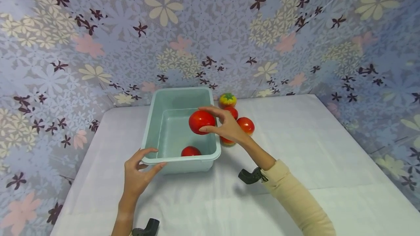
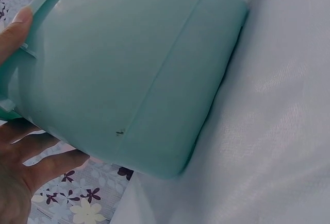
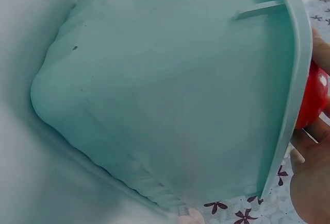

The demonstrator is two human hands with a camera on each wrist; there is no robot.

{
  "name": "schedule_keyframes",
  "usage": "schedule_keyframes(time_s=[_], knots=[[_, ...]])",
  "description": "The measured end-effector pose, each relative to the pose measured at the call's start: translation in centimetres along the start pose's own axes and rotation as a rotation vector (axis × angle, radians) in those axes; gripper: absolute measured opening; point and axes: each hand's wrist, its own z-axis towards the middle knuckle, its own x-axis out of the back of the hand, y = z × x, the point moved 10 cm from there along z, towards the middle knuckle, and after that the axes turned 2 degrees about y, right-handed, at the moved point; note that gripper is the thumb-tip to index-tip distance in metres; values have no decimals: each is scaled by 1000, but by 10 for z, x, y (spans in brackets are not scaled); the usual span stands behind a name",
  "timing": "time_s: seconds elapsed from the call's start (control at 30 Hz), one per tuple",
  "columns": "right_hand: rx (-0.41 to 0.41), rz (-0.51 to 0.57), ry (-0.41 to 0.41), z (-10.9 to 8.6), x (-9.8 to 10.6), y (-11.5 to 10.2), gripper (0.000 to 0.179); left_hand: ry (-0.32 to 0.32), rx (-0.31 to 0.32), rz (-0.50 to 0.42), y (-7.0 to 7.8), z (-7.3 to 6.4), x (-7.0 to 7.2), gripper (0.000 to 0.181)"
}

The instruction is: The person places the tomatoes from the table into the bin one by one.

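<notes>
A pale green plastic tub [image 1: 187, 166] stands on the white-covered table. My left hand [image 1: 136, 174] grips its near left corner, fingers over the rim and thumb against the front; the left wrist view shows this hand [image 2: 23, 165] at the tub's outer wall [image 2: 124, 74]. Over the tub's right side, my right hand [image 1: 229, 126] holds a shiny red tomato [image 1: 200, 121] between thumb and fingers. In the right wrist view the tub's rim partly hides that tomato [image 3: 314, 98]. Another red tomato [image 1: 190, 151] lies inside the tub near the front wall, its lower part hidden.
Right of the tub are several more: a yellow-and-red one with a green top [image 1: 228, 99], a red one [image 1: 246, 125] and others partly behind my right hand. The white tablecloth [image 1: 295, 137] extends to the right. Flower-patterned fabric [image 1: 197, 39] rises behind the table.
</notes>
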Motion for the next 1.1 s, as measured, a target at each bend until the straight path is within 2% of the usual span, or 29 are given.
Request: schedule_keyframes(time_s=[0.33,0.67,0.83,1.1], knots=[[-32,-16,9,1,-4,5,63,-2,-24,0,0,0,0,42],[48,-8,7,0,-3,3,54,1,-36,5,-2,-2,0,42],[61,12,6,-1,-1,5,52,-1,-34,-1,-2,-2,-1,42],[17,-42,8,-10,6,17,57,-3,-34,2,0,-1,0,41]])
